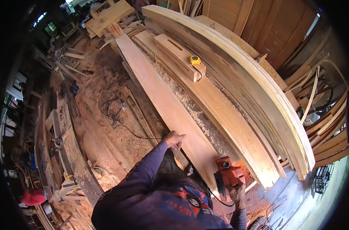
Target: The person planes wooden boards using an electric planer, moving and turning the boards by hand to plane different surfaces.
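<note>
The right hand's fingers [237, 190] are closed around the red power planer [231, 173] with black parts, held at the near end of the long, pale wooden plank [163, 90]; whether its sole touches the wood is hard to tell. The left hand [174, 139] reaches over the plank's left edge, index finger extended and the others curled in; whether they grip anything cannot be told.

The plank's upper face looks largely smooth, and pale shavings [191, 111] lie beside it, so some surfacing seems done; how much remains does not show. The planer's long axis appears to run roughly along the plank, though its front end is unclear. The plank stretches from beside the person toward the far upper left. Farther right, a yellow tape measure [195, 60] sits on a short wooden block [177, 51].
</note>
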Demonstrator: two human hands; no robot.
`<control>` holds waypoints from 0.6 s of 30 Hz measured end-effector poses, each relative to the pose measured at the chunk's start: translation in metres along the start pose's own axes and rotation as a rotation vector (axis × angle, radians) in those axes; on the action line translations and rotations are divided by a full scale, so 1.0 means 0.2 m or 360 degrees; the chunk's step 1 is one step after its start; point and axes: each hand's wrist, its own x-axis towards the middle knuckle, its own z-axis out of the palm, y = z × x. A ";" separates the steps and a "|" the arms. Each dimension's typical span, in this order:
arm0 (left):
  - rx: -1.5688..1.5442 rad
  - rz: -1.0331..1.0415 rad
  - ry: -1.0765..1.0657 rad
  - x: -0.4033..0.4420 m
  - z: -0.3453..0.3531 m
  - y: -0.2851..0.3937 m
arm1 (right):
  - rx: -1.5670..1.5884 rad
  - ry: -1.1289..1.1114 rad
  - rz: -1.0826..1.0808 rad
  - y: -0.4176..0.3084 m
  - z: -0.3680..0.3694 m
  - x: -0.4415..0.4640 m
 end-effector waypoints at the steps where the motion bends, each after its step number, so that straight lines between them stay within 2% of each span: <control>1: -0.0081 0.0082 0.0038 -0.01 -0.09 0.09 | 0.0016 0.0007 -0.0003 -0.04 0.03 0.05; 4: -0.0353 0.0371 0.0148 0.14 -0.39 0.33 | -0.0124 -0.0021 -0.0003 -0.20 0.13 0.19; 5: -0.0430 0.0455 0.0200 0.17 -0.48 0.41 | 0.0029 0.0032 -0.0233 -0.08 0.22 0.25; 6: -0.0411 0.0491 0.0311 0.25 -0.57 0.47 | -0.0045 -0.0022 -0.0272 -0.16 0.23 0.29; 8: -0.0368 0.0655 0.0364 0.35 -0.74 0.57 | -0.0125 0.0019 -0.0158 -0.24 0.34 0.35; 9: -0.0405 0.0661 0.0338 0.39 -0.82 0.61 | -0.0157 -0.0124 0.0001 -0.31 0.34 0.39; 10: -0.0396 0.0580 0.0375 0.40 -0.90 0.67 | -0.0227 -0.0109 0.0118 -0.40 0.36 0.43; 13: -0.0422 0.0529 0.0387 0.51 -1.12 0.68 | -0.0212 -0.0130 0.0191 -0.56 0.45 0.56; 16: -0.0422 0.0412 0.0372 0.57 -1.32 0.68 | -0.0029 0.0109 0.0226 -0.62 0.60 0.63; 17: -0.0399 0.0393 0.0360 0.60 -1.39 0.69 | 0.0096 0.0155 0.0422 -0.67 0.63 0.64; 18: -0.0402 0.0366 0.0373 0.63 -1.45 0.72 | 0.0062 0.0286 0.0289 -0.68 0.68 0.65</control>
